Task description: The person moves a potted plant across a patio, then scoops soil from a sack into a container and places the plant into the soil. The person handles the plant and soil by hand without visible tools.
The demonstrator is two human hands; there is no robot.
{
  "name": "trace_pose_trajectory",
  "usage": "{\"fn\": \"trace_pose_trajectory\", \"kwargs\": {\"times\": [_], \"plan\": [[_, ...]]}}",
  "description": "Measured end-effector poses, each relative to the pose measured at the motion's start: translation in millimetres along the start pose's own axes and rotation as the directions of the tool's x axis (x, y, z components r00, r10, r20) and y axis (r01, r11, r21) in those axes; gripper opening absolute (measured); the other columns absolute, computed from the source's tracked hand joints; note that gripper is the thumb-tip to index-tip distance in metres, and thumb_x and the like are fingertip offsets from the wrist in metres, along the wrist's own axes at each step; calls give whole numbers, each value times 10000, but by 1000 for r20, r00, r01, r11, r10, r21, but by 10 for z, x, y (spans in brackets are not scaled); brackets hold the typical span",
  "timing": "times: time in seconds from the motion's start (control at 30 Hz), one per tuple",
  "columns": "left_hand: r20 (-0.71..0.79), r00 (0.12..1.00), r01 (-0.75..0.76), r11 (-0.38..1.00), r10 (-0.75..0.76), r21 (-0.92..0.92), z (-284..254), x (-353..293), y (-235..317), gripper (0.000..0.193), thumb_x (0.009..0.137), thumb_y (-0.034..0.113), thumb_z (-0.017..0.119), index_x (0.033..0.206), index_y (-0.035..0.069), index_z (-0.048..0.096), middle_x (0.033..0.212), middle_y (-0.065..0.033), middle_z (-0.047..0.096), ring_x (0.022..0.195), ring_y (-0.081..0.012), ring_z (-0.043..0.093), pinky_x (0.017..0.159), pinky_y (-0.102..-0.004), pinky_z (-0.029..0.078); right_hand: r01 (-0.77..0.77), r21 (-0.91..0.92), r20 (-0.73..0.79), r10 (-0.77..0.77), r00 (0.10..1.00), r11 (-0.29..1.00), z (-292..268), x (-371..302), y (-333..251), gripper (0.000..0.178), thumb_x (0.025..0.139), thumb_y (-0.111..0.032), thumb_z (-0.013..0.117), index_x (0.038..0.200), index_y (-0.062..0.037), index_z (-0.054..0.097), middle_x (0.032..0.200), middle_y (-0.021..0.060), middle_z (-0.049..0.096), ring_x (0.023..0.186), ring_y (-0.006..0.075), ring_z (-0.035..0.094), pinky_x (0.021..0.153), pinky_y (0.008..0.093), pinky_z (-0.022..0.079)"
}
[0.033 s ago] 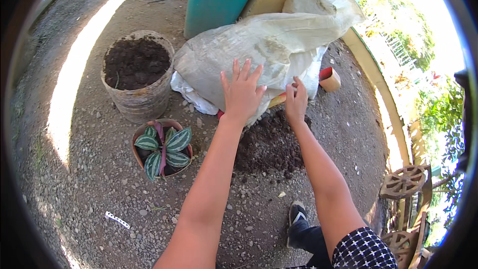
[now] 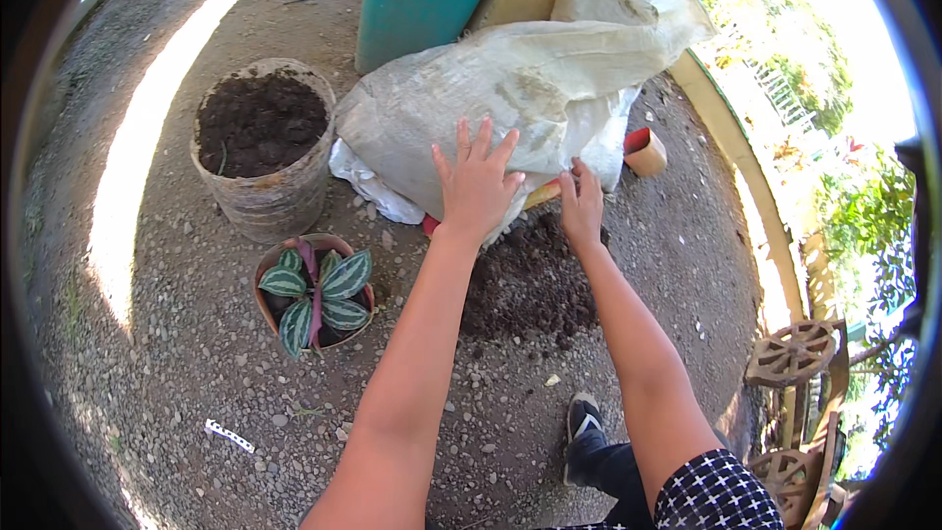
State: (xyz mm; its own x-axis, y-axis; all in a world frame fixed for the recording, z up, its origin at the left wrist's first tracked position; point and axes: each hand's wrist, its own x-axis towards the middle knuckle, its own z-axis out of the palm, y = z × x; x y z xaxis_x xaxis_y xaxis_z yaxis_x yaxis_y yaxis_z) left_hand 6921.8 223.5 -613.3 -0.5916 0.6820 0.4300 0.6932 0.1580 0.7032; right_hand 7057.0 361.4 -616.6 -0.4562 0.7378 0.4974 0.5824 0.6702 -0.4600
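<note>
My left hand (image 2: 475,185) is open, palm down and fingers spread, over the lower front of a large pale woven sack (image 2: 442,88). I cannot tell whether it touches the cloth. Close to the sack's lower right edge is my right hand (image 2: 583,208), its fingers loosely bent and apart, with nothing visible in them. Between the hands, a yellow and red piece (image 2: 542,194) pokes out from under the sack. Dark loose soil (image 2: 530,285) lies heaped on the ground beneath my hands and forearms.
Left of the sack stands a worn round container (image 2: 265,201) filled with dark soil. Nearer is a potted plant (image 2: 319,294) with striped leaves. A teal bin (image 2: 422,10) stands behind, a reddish-tan cup-like container (image 2: 645,152) at right. Wooden wheels (image 2: 793,353) edge the gravel.
The bin, containers and plant sit slightly farther left in the picture. My right hand's fingers have shifted a little; my left hand stays spread in nearly the same place.
</note>
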Motion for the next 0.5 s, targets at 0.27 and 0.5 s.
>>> {"fn": "trace_pose_trajectory", "kwargs": {"times": [0.27, 0.5], "plan": [[37, 996, 69, 966, -81, 249, 397, 111, 0, 789, 705, 345, 727, 1385, 339, 329, 1526, -60, 63, 1370, -415, 89, 932, -753, 214, -228, -54, 113, 233, 966, 972, -392, -88, 859, 499, 906, -383, 476, 1287, -60, 480, 1292, 205, 483, 1213, 321, 439, 1015, 382, 324], [-94, 995, 45, 939, -13, 340, 599, 112, -83, 700, 790, 175, 615, 1393, 345, 303, 1520, -48, 107, 1363, -406, 145, 878, -793, 201, -431, -127, 214, 449, 868, 894, 17, -249, 1537, 547, 872, -466, 497, 1259, -80, 517, 1280, 216, 485, 1209, 341, 434, 1015, 399, 324]]}}
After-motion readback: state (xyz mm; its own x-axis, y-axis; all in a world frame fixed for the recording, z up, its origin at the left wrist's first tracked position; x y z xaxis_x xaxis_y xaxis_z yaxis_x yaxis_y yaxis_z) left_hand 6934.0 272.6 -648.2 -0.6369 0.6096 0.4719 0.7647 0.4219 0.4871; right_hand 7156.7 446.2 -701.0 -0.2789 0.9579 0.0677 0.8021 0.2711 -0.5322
